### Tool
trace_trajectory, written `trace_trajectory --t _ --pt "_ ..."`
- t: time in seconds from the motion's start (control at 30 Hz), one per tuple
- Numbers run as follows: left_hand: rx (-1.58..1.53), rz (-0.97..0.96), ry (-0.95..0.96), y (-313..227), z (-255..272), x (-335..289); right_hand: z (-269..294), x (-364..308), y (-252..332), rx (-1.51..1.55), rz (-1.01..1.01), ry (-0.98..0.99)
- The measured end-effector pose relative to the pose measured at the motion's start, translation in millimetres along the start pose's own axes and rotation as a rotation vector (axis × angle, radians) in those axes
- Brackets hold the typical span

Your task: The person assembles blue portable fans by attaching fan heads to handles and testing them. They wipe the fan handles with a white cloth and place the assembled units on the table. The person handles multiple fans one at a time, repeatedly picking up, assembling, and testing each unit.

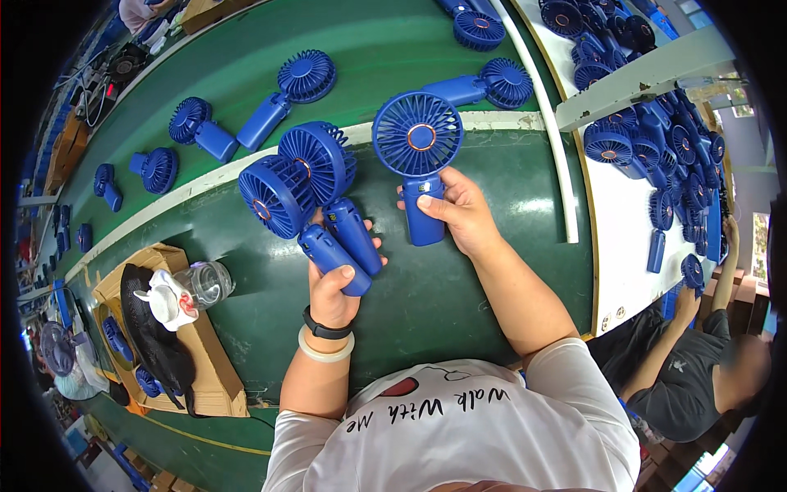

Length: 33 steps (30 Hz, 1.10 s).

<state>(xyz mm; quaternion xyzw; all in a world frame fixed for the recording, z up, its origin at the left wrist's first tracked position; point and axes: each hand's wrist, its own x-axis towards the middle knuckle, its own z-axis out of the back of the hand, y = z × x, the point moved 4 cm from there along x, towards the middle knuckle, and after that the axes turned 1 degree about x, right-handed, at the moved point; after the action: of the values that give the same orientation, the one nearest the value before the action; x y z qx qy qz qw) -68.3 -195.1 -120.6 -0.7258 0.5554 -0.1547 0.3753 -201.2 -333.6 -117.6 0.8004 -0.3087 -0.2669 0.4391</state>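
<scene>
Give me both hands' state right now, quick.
Left hand: closed, holding two blue handheld fans.
Right hand: closed, holding one blue handheld fan, thumb across its front.

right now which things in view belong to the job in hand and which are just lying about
In the job:
two blue fans in the left hand
third blue fan in the right hand
probably the loose fans on the green surface

Apparently just lying about:
cardboard box
black item on it
clear jar
</scene>
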Motion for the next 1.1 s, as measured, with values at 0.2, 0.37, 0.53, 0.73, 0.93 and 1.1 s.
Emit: trace_trajectory --t 0.2,0.37,0.53,0.73,0.93,1.1 --pt "-0.01 -0.015 0.042 0 -3 1 1 1 0 -0.034 0.024 -0.037" --pt "0.007 0.015 0.066 5 -2 -1 2 1 -1 -0.04 0.036 -0.046" --pt "-0.003 0.006 0.078 9 -2 -3 4 0 -3 -0.01 0.03 -0.058" --pt "0.108 -0.002 0.171 2 -16 2 2 -2 -2 0.048 0.051 -0.025" --pt "0.293 -0.015 0.333 7 -14 -6 -26 -17 -4 0.267 0.035 0.065" --pt "0.686 -0.124 0.349 13 -66 -26 -32 -75 -6 0.01 0.085 0.24"
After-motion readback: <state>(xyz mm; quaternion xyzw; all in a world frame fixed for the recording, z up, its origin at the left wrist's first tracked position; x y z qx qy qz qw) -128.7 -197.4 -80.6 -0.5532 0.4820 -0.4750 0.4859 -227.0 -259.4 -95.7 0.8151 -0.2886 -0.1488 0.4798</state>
